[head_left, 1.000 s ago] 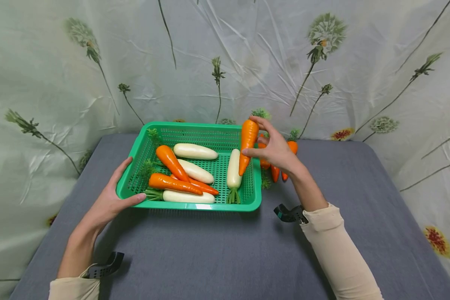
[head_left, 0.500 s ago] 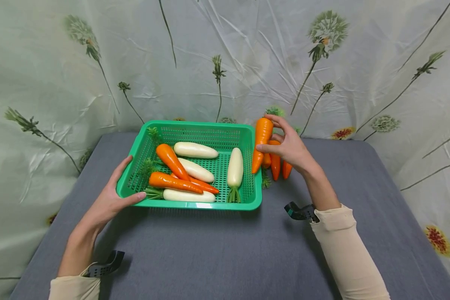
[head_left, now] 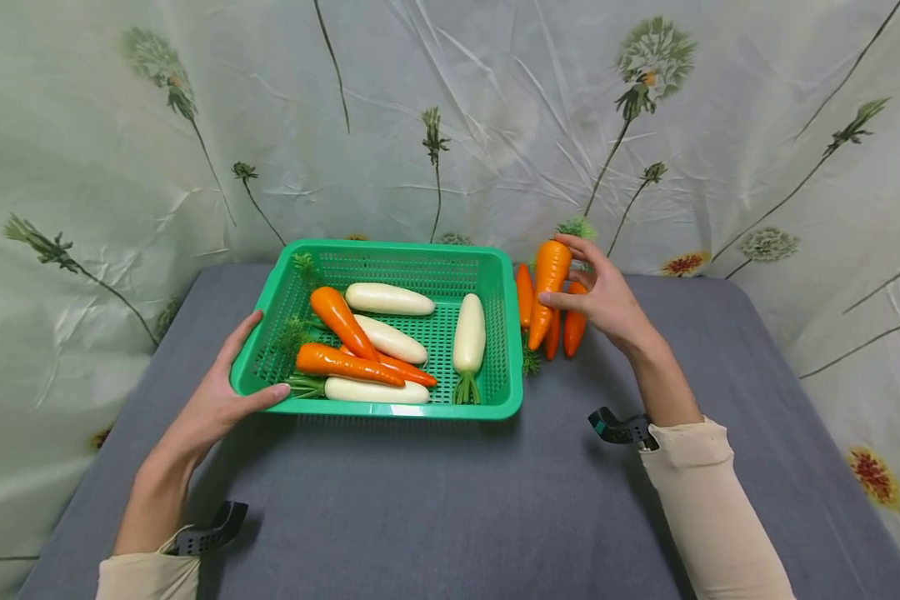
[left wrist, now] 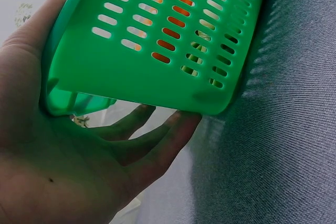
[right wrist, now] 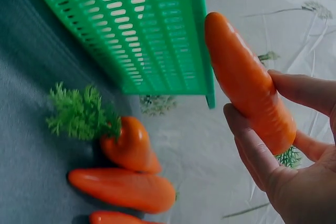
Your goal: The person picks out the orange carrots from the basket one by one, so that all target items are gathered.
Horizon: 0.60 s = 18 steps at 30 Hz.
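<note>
My right hand point(head_left: 609, 302) pinches an orange carrot point(head_left: 552, 271) between thumb and fingers, just right of the green basket point(head_left: 420, 411). This carrot points its tip toward me, and its leafy top shows at the far end. In the right wrist view the held carrot point(right wrist: 247, 80) is raised above several loose carrots point(right wrist: 123, 186) on the cloth. My left hand point(head_left: 221, 398) grips the basket's left end, thumb at the near corner; in the left wrist view its fingers point(left wrist: 163, 148) reach along the basket's side. Inside lie several white radishes point(head_left: 468, 333) and carrots point(head_left: 348, 364).
The loose carrots point(head_left: 574, 325) lie close against the basket's right side, partly hidden by the right hand and held carrot. A grey cloth point(head_left: 435, 508) covers the table. Behind its far edge hangs a pale curtain point(head_left: 510, 125) printed with dandelions.
My right hand has carried the carrot rightward, from above the basket's right end to outside its rim, over the loose carrots. The left hand and basket have stayed in place.
</note>
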{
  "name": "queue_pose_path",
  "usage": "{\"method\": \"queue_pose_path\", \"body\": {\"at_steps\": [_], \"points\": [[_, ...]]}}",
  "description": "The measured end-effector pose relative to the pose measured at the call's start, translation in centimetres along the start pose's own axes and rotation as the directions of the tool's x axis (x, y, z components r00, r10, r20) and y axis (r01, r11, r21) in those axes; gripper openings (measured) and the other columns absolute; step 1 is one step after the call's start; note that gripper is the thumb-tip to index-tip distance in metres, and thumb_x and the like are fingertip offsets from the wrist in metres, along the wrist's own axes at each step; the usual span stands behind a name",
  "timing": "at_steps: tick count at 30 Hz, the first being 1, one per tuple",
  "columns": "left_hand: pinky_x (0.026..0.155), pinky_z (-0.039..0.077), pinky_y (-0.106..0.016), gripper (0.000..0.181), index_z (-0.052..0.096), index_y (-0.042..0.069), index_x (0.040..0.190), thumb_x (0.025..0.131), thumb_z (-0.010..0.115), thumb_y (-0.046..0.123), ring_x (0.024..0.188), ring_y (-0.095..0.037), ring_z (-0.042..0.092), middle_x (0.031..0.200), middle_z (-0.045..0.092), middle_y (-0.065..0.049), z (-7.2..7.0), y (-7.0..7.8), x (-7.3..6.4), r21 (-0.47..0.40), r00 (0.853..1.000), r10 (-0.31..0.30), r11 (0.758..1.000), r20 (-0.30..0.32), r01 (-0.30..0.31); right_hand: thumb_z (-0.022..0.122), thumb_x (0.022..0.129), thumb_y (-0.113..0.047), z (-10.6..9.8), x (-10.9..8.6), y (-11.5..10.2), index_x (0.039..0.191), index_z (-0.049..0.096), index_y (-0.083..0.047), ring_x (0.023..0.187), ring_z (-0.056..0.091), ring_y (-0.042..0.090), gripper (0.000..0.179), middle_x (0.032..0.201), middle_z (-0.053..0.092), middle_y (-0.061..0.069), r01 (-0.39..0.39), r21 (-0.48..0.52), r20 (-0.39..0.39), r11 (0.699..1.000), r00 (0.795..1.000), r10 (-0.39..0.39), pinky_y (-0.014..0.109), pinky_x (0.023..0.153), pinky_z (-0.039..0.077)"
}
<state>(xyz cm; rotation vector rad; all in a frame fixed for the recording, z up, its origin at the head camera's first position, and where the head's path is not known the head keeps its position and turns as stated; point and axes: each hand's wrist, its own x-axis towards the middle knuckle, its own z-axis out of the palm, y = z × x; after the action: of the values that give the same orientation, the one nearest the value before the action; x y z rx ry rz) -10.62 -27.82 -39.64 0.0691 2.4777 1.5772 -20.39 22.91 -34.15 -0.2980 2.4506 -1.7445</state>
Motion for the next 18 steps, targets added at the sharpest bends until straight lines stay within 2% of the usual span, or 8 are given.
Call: {"method": "queue_pose_path", "body": {"at_steps": [6, 12, 18], "points": [[0.088, 0.043, -0.01, 0.103, 0.001, 0.048, 0.165, 0.097, 0.072, 0.018, 0.122, -0.005, 0.045, 0.168, 0.018, -0.02, 0.1, 0.0, 0.0, -0.017, 1.0, 0.002, 1.0, 0.002, -0.002, 0.078, 0.092, -0.008, -0.9, -0.3, 0.5, 0.162, 0.034, -0.025, 0.144, 0.048, 0.034, 0.084, 0.16, 0.031, 0.013, -0.006, 0.003, -0.007, 1.0, 1.0, 0.006, 0.022, 0.093, 0.051], [0.088, 0.043, -0.01, 0.103, 0.0, 0.048, 0.165, 0.097, 0.072, 0.019, 0.121, -0.004, 0.045, 0.169, 0.016, -0.021, 0.0, 0.0, 0.0, -0.007, 1.0, -0.002, 1.0, 0.002, 0.002, 0.078, 0.091, -0.006, -1.8, -0.4, 1.5, 0.163, 0.034, -0.024, 0.146, 0.043, 0.037, 0.086, 0.157, 0.03, 0.015, 0.008, -0.01, -0.053, 1.0, 0.999, -0.009, 0.018, 0.088, 0.052], [0.088, 0.043, -0.01, 0.103, 0.0, 0.049, 0.165, 0.097, 0.072, 0.019, 0.121, -0.003, 0.045, 0.169, 0.015, -0.021, 0.0, 0.0, 0.0, 0.0, 1.0, 0.002, 1.0, -0.001, -0.002, 0.078, 0.09, -0.003, -2.8, -0.5, 2.9, 0.163, 0.034, -0.021, 0.142, 0.045, 0.037, 0.086, 0.152, 0.034, 0.014, -0.003, -0.024, -0.105, 1.0, 0.995, 0.001, 0.017, 0.084, 0.051]]}}
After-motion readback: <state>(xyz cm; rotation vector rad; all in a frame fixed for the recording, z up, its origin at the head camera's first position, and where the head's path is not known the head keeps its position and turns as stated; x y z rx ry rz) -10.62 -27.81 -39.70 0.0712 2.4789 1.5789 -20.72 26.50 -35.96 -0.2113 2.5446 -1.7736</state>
